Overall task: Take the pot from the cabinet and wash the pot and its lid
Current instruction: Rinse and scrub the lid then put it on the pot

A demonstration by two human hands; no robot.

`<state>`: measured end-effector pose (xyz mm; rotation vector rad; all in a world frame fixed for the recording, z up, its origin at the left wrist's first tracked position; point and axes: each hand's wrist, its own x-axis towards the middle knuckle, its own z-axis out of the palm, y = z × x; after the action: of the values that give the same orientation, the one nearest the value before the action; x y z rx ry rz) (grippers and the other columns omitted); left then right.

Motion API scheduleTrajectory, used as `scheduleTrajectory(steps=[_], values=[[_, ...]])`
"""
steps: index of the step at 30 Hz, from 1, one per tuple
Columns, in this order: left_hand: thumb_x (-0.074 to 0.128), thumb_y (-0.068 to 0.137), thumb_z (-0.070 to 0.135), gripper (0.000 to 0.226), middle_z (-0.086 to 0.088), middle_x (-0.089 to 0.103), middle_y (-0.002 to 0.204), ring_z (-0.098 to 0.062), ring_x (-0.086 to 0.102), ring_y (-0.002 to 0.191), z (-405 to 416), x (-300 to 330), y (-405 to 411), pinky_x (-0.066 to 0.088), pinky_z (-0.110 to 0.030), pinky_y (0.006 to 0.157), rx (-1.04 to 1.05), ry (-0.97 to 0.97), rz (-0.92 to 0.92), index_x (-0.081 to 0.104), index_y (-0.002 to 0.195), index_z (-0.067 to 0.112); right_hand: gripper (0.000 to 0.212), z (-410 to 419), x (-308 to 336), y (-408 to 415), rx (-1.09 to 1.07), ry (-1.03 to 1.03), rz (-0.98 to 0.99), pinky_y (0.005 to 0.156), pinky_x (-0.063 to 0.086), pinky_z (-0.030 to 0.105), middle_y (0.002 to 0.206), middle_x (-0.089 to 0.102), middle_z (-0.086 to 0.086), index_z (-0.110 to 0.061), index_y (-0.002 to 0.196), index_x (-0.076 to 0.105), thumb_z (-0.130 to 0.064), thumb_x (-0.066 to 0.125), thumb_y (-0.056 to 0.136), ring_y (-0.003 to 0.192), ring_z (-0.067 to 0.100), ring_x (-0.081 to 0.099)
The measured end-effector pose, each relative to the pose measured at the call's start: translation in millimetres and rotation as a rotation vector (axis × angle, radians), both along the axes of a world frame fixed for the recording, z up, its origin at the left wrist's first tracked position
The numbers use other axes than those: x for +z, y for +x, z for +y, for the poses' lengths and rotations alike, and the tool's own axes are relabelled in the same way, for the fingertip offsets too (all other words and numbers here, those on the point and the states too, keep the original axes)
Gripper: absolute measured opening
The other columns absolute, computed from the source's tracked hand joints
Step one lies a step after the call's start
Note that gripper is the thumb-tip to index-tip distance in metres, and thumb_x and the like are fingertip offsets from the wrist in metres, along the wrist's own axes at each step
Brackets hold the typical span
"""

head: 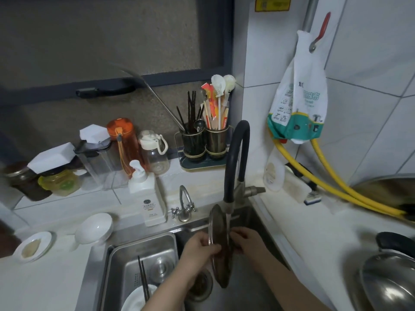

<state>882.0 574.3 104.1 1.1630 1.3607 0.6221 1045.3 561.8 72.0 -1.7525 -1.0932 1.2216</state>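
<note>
A glass lid [217, 223] with a metal rim stands on edge over the right sink basin [251, 221], right under the spout of the black faucet [234, 158]. Water runs down onto it. My left hand [197, 248] grips the lid's rim from the left. My right hand [247, 240] presses on the lid's other face from the right. A steel pot [390, 281] with a black handle sits on the counter at the right edge.
The left basin [116, 261] holds a white plate and dark chopsticks. A soap pump bottle [148, 198], white bowls, jars and bottles stand on the left counter. A utensil holder [204, 142] sits behind the faucet. Yellow hoses [325, 176] cross the right counter.
</note>
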Motion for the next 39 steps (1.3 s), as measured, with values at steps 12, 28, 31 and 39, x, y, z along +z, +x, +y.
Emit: scheduleTrajectory(steps=[12,28,31,39], values=[[0.070,0.076,0.006,0.018,-0.003,0.074,0.086,-0.022,0.070,0.083,9.1,1.9,1.9,0.057,-0.041,0.077,-0.158,0.041,-0.063,0.068,0.087,0.020,0.022,-41.6,3.8,-1.8,-0.209,-0.007,0.004,0.080,0.052,0.030,0.099,0.068,0.013,-0.019,0.093,0.067,0.000,0.062,0.082,0.086,0.020,0.063],[0.045,0.091,0.041,0.032,0.003,0.068,0.114,-0.017,0.060,0.110,-31.3,-35.2,2.2,0.042,-0.028,0.098,-0.738,0.688,0.580,0.066,0.110,0.026,0.023,-45.0,20.8,8.6,-0.367,-0.095,0.346,0.076,0.057,0.052,0.101,0.065,0.027,-0.002,0.108,0.055,0.001,0.053,0.085,0.086,0.040,0.065],[0.046,0.090,0.029,0.043,-0.002,0.049,0.141,-0.023,0.043,0.134,-18.7,-47.7,-10.4,0.022,-0.029,0.117,-0.453,0.729,0.668,0.054,0.132,0.022,0.027,-53.3,18.2,14.1,-0.329,-0.040,0.406,0.076,0.058,0.049,0.107,0.062,0.022,-0.010,0.111,0.052,0.003,0.049,0.087,0.096,0.040,0.064],[0.060,0.081,-0.001,0.045,-0.009,0.067,0.115,-0.028,0.062,0.106,7.1,-35.6,-33.9,0.049,-0.035,0.092,0.013,0.252,0.256,0.054,0.125,0.011,0.039,-62.5,5.4,17.2,-0.338,0.077,0.631,0.063,0.060,0.037,0.101,0.068,0.016,-0.011,0.113,0.058,0.014,0.047,0.084,0.088,0.031,0.064]])
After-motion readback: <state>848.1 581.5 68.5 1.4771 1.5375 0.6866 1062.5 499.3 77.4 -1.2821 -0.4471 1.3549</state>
